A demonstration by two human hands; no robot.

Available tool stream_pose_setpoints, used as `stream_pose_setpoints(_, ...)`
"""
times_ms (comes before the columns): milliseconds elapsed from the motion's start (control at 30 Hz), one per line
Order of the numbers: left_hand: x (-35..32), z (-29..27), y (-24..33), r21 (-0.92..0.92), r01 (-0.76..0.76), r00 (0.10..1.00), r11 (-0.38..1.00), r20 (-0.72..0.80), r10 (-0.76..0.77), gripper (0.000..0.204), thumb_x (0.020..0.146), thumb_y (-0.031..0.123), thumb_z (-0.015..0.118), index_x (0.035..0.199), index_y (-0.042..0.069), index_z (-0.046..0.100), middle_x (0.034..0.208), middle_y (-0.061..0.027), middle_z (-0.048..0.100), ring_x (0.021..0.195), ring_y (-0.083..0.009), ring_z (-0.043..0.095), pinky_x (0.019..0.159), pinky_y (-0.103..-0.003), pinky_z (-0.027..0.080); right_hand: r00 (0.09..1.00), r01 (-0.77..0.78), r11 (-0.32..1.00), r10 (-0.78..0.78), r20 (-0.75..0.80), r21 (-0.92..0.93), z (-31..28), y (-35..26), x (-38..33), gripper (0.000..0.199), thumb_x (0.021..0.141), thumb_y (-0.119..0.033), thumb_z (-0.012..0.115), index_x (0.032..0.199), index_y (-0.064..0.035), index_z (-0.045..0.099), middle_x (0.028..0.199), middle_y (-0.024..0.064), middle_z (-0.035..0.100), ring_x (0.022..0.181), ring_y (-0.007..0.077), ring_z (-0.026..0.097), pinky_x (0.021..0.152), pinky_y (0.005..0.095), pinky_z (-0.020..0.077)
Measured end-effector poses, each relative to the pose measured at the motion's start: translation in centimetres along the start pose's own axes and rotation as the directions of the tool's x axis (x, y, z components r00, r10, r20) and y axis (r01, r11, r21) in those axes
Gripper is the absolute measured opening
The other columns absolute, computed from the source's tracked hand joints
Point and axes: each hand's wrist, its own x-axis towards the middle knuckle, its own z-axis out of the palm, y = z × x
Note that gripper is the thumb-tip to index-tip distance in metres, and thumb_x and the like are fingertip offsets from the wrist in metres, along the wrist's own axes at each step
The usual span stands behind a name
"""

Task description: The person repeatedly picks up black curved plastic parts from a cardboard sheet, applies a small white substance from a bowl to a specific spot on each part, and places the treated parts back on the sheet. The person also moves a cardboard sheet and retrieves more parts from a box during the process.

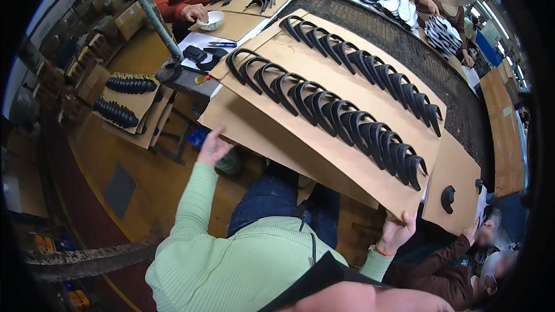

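A cardboard sheet (324,144) slants across the bench in front of me, carrying two rows of curved black strips (315,101), each strip overlapping its neighbour. My right hand (398,231) grips its near right corner, thumb at the edge and the other fingers partly hidden. Below it lies a second cardboard sheet (248,133), mostly covered. At that lower sheet's left edge is my left hand (214,149), thumb up against the edge and fingers curled partly under it.
Across the left corner, a person in orange works near a white bowl (211,20), blue-handled snips (222,44) and black straps (205,56). A stand with loaded cardboard (128,101) is at left. Another sheet (454,179) bears a black piece (447,199) at right, beside a co-worker's arm.
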Motion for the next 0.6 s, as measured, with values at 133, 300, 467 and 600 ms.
stream_pose_setpoints(133,-0.2,0.6,-2.4,0.1,0.007,1.0,0.995,0.028,-0.01,0.042,0.088,0.018,0.062,0.125,0.006,0.047,0.121,-0.009,0.056,0.108,-0.0238,0.057,0.087,-0.043,0.05,0.999,0.038,0.998,-0.039,0.023,0.049,-0.1,0.8,-0.6,0.067,0.073,0.002,0.048,0.138,0.0025,0.029,0.13,0.021,0.046,0.116,0.0337,0.051,0.094,0.0442,0.0484)
stream_pose_setpoints(300,-1.7,-0.6,-1.5,0.124,0.019,1.0,0.992,0.021,-0.022,0.044,0.088,0.011,0.058,0.128,0.003,0.044,0.123,-0.0122,0.054,0.112,-0.0256,0.055,0.092,-0.044,0.048,0.997,0.078,0.99,-0.076,-0.023,0.115,-0.1,1.8,-1.0,0.067,0.073,0.003,0.047,0.138,0.0012,0.031,0.131,0.0201,0.045,0.119,0.0343,0.049,0.096,0.047,0.0468)
stream_pose_setpoints(467,-4.8,-2.8,-0.8,0.113,-0.049,0.999,0.992,0.002,0.049,0.044,0.087,0.009,0.058,0.128,0.002,0.044,0.122,-0.0107,0.055,0.112,-0.0248,0.055,0.091,-0.042,0.048,0.995,0.099,0.988,-0.101,0.007,0.122,-0.4,2.7,-1.5,0.066,0.073,0.003,0.047,0.138,-0.0008,0.033,0.131,0.019,0.046,0.119,0.0344,0.049,0.097,0.0495,0.0458)
stream_pose_setpoints(600,-6.8,-4.5,1.5,0.152,-0.151,0.988,0.977,0.001,0.152,0.043,0.088,0.01,0.057,0.128,0.0,0.044,0.124,-0.013,0.055,0.115,-0.0266,0.053,0.099,-0.042,0.043,0.993,0.107,0.983,-0.112,0.025,0.15,-0.9,3.4,-1.6,0.066,0.073,0.003,0.047,0.137,-0.001,0.033,0.13,0.0186,0.047,0.12,0.0349,0.049,0.097,0.05,0.0458)
